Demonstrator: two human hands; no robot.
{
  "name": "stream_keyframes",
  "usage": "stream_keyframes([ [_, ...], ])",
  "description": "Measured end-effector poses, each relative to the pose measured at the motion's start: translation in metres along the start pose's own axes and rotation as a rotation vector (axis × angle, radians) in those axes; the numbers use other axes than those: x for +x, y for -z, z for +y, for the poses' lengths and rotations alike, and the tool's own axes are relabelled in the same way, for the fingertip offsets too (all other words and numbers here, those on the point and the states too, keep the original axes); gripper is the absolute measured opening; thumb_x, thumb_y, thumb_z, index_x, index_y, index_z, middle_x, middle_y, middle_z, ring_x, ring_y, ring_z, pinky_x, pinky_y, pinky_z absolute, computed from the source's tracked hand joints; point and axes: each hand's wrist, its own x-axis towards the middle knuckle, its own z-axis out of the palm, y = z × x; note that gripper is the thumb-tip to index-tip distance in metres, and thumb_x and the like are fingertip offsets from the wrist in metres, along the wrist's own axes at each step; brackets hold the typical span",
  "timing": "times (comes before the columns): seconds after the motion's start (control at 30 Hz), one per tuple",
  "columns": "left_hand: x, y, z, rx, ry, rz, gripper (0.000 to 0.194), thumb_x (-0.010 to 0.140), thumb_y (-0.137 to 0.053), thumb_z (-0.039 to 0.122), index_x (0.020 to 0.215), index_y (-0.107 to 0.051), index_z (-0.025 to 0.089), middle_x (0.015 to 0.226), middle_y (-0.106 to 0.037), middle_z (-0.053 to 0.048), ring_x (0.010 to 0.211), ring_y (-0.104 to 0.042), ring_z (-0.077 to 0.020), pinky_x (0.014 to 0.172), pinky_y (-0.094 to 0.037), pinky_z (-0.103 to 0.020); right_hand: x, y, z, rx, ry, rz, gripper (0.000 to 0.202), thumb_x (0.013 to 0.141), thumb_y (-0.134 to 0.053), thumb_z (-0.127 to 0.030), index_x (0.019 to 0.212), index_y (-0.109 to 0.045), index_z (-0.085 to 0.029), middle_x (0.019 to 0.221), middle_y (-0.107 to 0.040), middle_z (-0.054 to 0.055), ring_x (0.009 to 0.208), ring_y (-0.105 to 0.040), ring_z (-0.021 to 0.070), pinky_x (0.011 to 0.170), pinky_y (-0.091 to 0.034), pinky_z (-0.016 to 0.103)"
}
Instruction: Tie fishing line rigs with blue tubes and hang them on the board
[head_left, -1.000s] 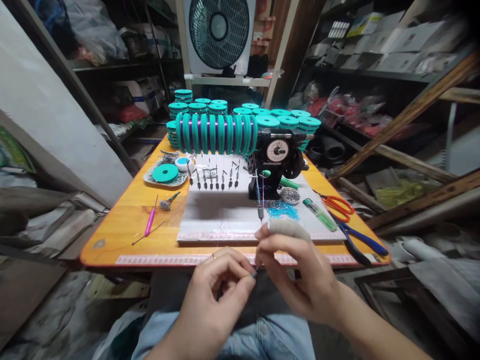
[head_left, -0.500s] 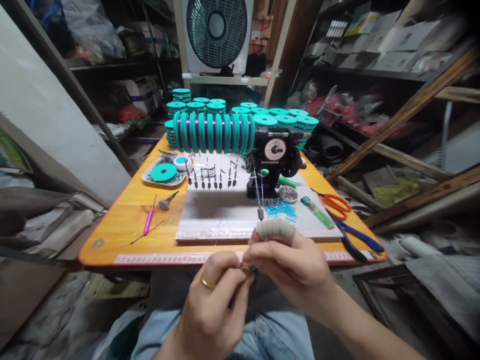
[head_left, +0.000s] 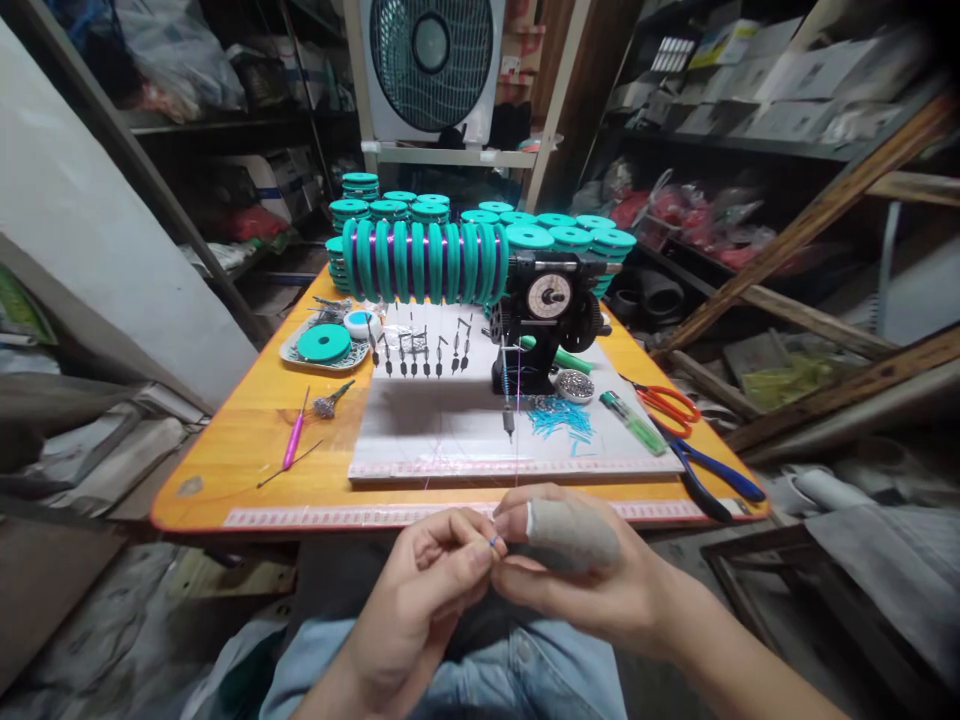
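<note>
My left hand (head_left: 431,585) is closed in a pinch over my lap, with a tiny blue piece (head_left: 495,542) showing at its fingertips. My right hand (head_left: 585,555), a grey wrap around one finger, meets it there with thumb and finger bent inward. What the right fingertips hold is too small to make out. A thin purple line (head_left: 517,440) drops from the black winding device (head_left: 551,300) toward my hands. Beside that line hangs a dark weight (head_left: 508,422) on a blue spring-like cord. Green foam spools (head_left: 424,262) wound with purple line sit in a row on the device.
Small dark clips (head_left: 409,355) dangle below the row. On the orange table (head_left: 247,430) lie a dish (head_left: 300,360), a purple-handled tool (head_left: 296,440), blue pieces (head_left: 562,420), a bead cup (head_left: 575,386), a green cutter (head_left: 634,425), orange scissors (head_left: 671,408) and blue pliers (head_left: 720,480).
My left hand has turned so its thumb faces up, exposing the blue piece. My right wrapped finger has lowered toward the left fingertips. The hanging weight has shifted slightly left.
</note>
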Motion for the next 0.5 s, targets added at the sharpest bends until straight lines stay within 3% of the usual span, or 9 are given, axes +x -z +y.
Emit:
stream_keyframes([
  [0.07,0.0,0.001,-0.002,0.021,-0.026,-0.024,0.028,0.082,-0.073,0.03,0.066,-0.057,0.014,0.077,-0.053,-0.001,0.067,-0.046,-0.0091,0.06,-0.038,-0.018,0.0,-0.002,-0.003,0.073,-0.1,0.021,0.019,0.085,-0.072,-0.023,0.101,-0.063,-0.018,0.088,-0.066,0.003,0.073,-0.065,0.0138,0.066,-0.056,0.023],
  [0.13,0.0,0.001,-0.004,0.298,-0.209,0.001,0.023,0.087,-0.067,0.026,0.068,-0.058,0.015,0.083,-0.055,-0.003,0.075,-0.054,-0.0115,0.065,-0.044,-0.02,0.003,-0.003,-0.006,0.088,-0.068,0.038,0.012,0.087,-0.071,-0.024,0.097,-0.066,-0.019,0.083,-0.064,0.002,0.072,-0.063,0.0137,0.064,-0.054,0.023],
  [0.17,0.0,0.001,-0.005,0.52,-0.378,0.022,0.018,0.088,-0.064,0.02,0.072,-0.06,0.016,0.087,-0.056,-0.004,0.079,-0.057,-0.0121,0.068,-0.046,-0.02,0.006,-0.004,-0.008,0.057,-0.004,0.071,0.004,0.09,-0.067,-0.021,0.094,-0.068,-0.019,0.082,-0.063,0.002,0.072,-0.063,0.0131,0.064,-0.054,0.023],
  [0.23,0.0,0.002,-0.006,0.985,-0.795,0.088,0.013,0.086,-0.059,0.004,0.083,-0.063,0.016,0.096,-0.058,-0.006,0.086,-0.061,-0.0125,0.075,-0.049,-0.02,0.014,-0.006,-0.009,-0.038,0.114,0.184,0.011,0.093,-0.061,-0.014,0.089,-0.07,-0.019,0.083,-0.061,0.003,0.075,-0.061,0.012,0.064,-0.052,0.021],
  [0.33,0.002,0.002,-0.006,1.391,-1.229,0.097,0.024,0.082,-0.057,-0.006,0.097,-0.063,0.011,0.099,-0.06,-0.01,0.091,-0.064,-0.0168,0.084,-0.052,-0.025,0.027,-0.01,-0.008,-0.161,0.103,0.355,0.012,0.09,-0.062,-0.008,0.089,-0.07,-0.017,0.085,-0.06,0.004,0.076,-0.06,0.0107,0.062,-0.05,0.019],
  [0.43,0.004,0.0,-0.004,1.485,-1.306,-0.018,0.024,0.08,-0.056,-0.008,0.097,-0.062,0.009,0.094,-0.067,-0.013,0.086,-0.066,-0.0205,0.079,-0.053,-0.031,0.029,-0.012,-0.002,-0.217,0.081,0.363,0.013,0.089,-0.062,-0.007,0.09,-0.069,-0.018,0.082,-0.06,0.002,0.073,-0.059,0.0095,0.063,-0.049,0.018],
  [0.5,0.003,-0.001,-0.002,1.318,-1.115,-0.038,0.02,0.083,-0.055,-0.005,0.091,-0.061,0.013,0.091,-0.068,-0.011,0.081,-0.065,-0.0178,0.072,-0.053,-0.027,0.024,-0.01,0.001,-0.219,0.11,0.357,0.018,0.089,-0.06,-0.004,0.098,-0.064,-0.018,0.087,-0.061,0.003,0.075,-0.06,0.0097,0.066,-0.05,0.018],
])
